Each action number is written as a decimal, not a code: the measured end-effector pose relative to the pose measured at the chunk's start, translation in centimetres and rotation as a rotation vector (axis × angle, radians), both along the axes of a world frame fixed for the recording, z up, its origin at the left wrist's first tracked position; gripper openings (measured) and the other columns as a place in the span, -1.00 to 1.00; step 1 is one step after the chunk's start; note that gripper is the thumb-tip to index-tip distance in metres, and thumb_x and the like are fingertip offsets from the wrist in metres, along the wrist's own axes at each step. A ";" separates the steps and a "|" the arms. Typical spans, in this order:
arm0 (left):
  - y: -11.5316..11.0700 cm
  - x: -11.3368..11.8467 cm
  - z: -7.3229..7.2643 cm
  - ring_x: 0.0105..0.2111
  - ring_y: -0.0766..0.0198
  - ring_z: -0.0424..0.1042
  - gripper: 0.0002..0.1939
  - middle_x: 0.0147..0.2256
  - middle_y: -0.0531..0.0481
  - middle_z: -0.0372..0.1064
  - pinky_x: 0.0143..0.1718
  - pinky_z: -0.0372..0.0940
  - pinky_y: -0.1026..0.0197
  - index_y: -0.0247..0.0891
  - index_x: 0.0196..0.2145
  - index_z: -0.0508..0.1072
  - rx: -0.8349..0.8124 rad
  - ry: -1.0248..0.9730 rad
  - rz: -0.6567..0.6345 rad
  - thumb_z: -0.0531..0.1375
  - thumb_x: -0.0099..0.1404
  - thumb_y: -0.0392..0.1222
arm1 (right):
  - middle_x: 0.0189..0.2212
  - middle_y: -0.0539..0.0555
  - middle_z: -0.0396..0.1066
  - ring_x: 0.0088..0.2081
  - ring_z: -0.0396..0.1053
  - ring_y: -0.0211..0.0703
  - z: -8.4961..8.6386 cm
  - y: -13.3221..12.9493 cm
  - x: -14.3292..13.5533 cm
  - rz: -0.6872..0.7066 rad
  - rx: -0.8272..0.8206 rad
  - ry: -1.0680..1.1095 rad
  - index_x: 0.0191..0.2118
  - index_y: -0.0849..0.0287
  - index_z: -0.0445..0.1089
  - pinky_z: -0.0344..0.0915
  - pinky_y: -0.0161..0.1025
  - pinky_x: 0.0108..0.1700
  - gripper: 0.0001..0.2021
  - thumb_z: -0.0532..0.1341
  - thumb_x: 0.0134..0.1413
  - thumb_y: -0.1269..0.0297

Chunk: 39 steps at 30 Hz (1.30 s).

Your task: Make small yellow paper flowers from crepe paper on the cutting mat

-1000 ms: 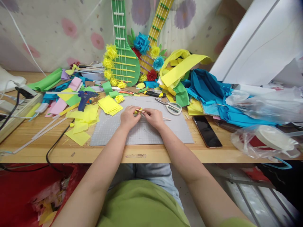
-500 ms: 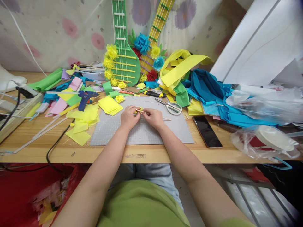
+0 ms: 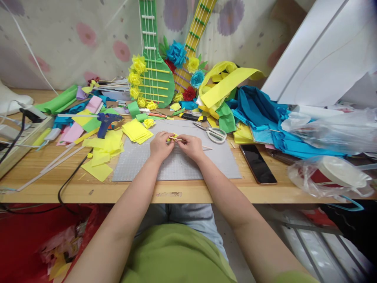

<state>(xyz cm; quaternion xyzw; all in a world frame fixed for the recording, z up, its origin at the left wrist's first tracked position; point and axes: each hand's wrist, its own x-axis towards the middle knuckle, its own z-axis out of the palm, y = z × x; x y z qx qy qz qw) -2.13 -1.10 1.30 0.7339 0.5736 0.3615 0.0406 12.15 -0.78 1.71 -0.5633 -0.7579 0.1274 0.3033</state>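
A thin stick (image 3: 178,138), straight and pale tan like bare wood, sits above the middle of the grey cutting mat (image 3: 179,169), its tip showing between the two hands. A small bit of yellow paper (image 3: 170,139) shows beside the tip, mostly hidden by fingers. The left hand (image 3: 160,147) and the right hand (image 3: 191,147) are both pinched narrow around the stick, fingertips nearly meeting. A pale length shows past the right hand over the mat; whether it belongs to the same stick I cannot tell. The mat is flat, with a fine printed grid. On its far right part lie scissors (image 3: 216,135) with looped, light handles; at its far left corner are flat yellow paper squares (image 3: 136,131) and a ruffled yellow flower (image 3: 149,123). Right of the mat rests a glossy phone (image 3: 258,164). Bare mat lies between the forearms, and a strip of grained wooden table (image 3: 191,192) runs along its near edge.
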 end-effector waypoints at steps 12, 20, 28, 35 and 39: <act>0.1 0.0 -0.1 -0.19 0.23 0.33 -0.79 -0.28 0.00 0.42 -0.17 0.21 0.22 -0.21 -0.28 0.45 0.024 -0.003 -0.011 0.11 0.10 -0.31 | -0.43 -0.08 0.49 -0.33 0.41 -0.24 0.1 0.1 -0.4 -0.072 -0.002 -0.007 -0.25 -0.01 0.44 0.17 -0.34 -0.32 -0.77 0.11 -0.03 0.18; 0.5 -0.2 -0.4 -0.19 0.21 0.32 -0.78 -0.26 -0.01 0.41 -0.18 0.21 0.20 -0.20 -0.27 0.44 -0.013 -0.006 0.027 0.12 0.09 -0.30 | -0.41 -0.06 0.48 -0.32 0.39 -0.20 -0.1 0.5 -1.1 -0.081 0.013 -0.088 -0.23 -0.02 0.42 0.15 -0.31 -0.33 -0.77 0.09 -0.02 0.18; 1.5 -0.2 -0.7 -0.19 0.16 0.29 -0.76 -0.28 -0.01 0.41 -0.19 0.19 0.17 -0.17 -0.25 0.43 0.025 -0.015 0.081 0.13 0.09 -0.30 | -0.34 0.05 0.46 -0.27 0.36 -0.16 0.1 1.4 -1.0 -0.002 0.083 -0.281 -0.20 0.08 0.37 0.10 -0.30 -0.31 -0.75 0.03 0.04 0.24; 1.8 -0.3 -0.9 -0.21 0.20 0.29 -0.78 -0.30 0.03 0.40 -0.22 0.20 0.19 -0.15 -0.28 0.39 0.003 -0.056 0.045 0.12 0.07 -0.32 | -0.35 0.06 0.46 -0.28 0.35 -0.14 -0.1 2.3 -0.6 0.024 0.138 -0.336 -0.20 0.09 0.36 0.05 -0.29 -0.35 -0.76 0.02 0.06 0.22; 2.0 -0.4 -0.8 -0.20 0.20 0.29 -0.78 -0.30 0.01 0.38 -0.21 0.21 0.18 -0.14 -0.27 0.39 -0.014 -0.057 0.063 0.13 0.07 -0.31 | -0.32 0.06 0.46 -0.27 0.36 -0.14 -0.3 3.1 -0.3 0.033 0.147 -0.330 -0.19 0.09 0.38 0.06 -0.29 -0.32 -0.75 0.03 0.07 0.22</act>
